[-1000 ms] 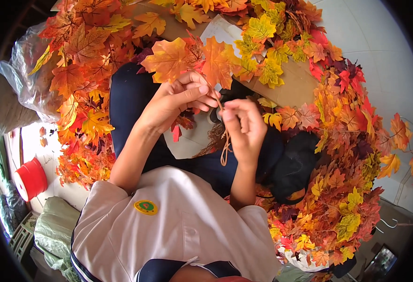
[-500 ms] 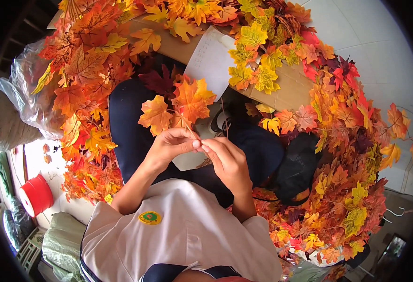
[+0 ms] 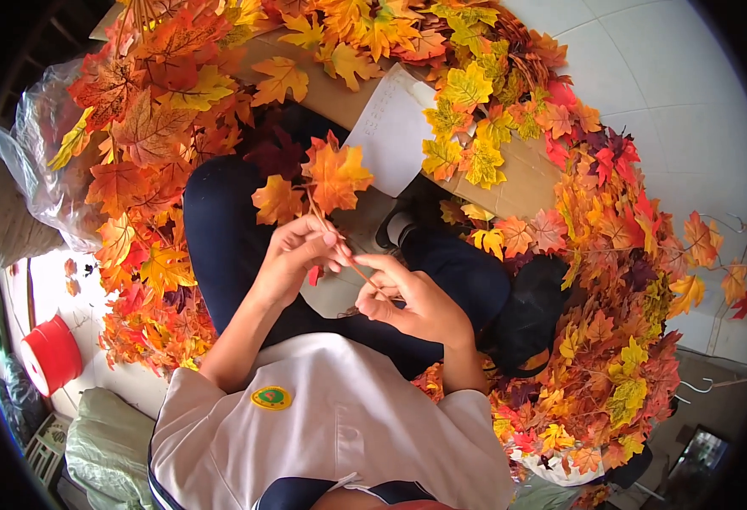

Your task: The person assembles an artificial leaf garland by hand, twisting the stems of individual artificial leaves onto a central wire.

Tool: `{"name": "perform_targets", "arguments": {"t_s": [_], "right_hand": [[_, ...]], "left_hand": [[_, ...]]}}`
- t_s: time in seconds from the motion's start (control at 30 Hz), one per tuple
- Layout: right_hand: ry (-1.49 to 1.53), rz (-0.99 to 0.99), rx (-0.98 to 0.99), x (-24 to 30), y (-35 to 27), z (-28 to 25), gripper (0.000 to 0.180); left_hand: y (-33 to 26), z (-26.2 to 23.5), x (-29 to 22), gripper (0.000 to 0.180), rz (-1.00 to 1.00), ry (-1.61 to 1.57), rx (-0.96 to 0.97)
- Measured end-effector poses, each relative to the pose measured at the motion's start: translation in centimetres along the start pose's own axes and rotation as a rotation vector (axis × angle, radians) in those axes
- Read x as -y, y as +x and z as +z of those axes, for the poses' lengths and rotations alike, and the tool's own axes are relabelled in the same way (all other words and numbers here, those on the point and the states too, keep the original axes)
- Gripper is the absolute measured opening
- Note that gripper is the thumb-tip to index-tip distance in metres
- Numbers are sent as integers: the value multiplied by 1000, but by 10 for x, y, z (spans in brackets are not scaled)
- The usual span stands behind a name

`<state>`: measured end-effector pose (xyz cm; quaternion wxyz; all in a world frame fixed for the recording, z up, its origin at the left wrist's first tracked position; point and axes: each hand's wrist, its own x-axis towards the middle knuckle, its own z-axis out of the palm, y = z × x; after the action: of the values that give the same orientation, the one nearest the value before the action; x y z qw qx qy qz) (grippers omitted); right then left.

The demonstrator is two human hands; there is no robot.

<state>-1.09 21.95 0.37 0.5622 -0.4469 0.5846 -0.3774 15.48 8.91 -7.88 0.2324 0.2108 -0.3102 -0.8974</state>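
Observation:
An artificial maple leaf spray point(image 3: 338, 177) with orange leaves is held over my lap. My left hand point(image 3: 295, 262) is closed, its thumb and fingers pinching the thin brown stem point(image 3: 362, 275) below the leaves. That stem slants down to the right, toward my right hand point(image 3: 420, 308). The right hand's bent index finger and thumb curl around the lower end of the stem; the exact contact there is partly hidden. A small red leaf piece point(image 3: 315, 274) shows just under my left hand.
Piles of artificial maple leaves point(image 3: 148, 127) surround me at left, back and right. Ahead lie cardboard point(image 3: 522, 174) and a white paper sheet point(image 3: 395, 127). A red spool point(image 3: 51, 354) and plastic bags point(image 3: 50, 153) are on the left. A black bag-like thing point(image 3: 528, 310) is beside my right knee.
My hands have drawn apart; the right moved right and down, exposing the stem between them. The leaf spray has tilted and turned slightly.

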Motion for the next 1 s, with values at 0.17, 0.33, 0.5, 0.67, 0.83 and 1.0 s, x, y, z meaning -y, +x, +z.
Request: {"name": "perform_targets", "arguments": {"t_s": [0.17, 0.33, 0.5, 0.67, 0.83, 1.0], "right_hand": [[-16, 24, 51, -20, 0, -18, 27], [98, 135, -248, -12, -14, -27, 21], [-8, 135, -301, -5, -32, -57, 19], [-88, -107, -430, 3, -42, -70, 13], [-513, -197, -547, 20, -46, -68, 12], [-525, -207, -631, 20, -47, -63, 10]], "left_hand": [[13, -10, -14, 12, 219, -78, -112], [16, -14, -24, 12, 286, -78, -209], [22, -13, -38, 11, 292, -30, -240], [32, 2, -40, 11, 265, -49, -250], [32, 5, -38, 12, 274, -52, -275], [34, 24, -39, 12, 281, -67, -214]]}}
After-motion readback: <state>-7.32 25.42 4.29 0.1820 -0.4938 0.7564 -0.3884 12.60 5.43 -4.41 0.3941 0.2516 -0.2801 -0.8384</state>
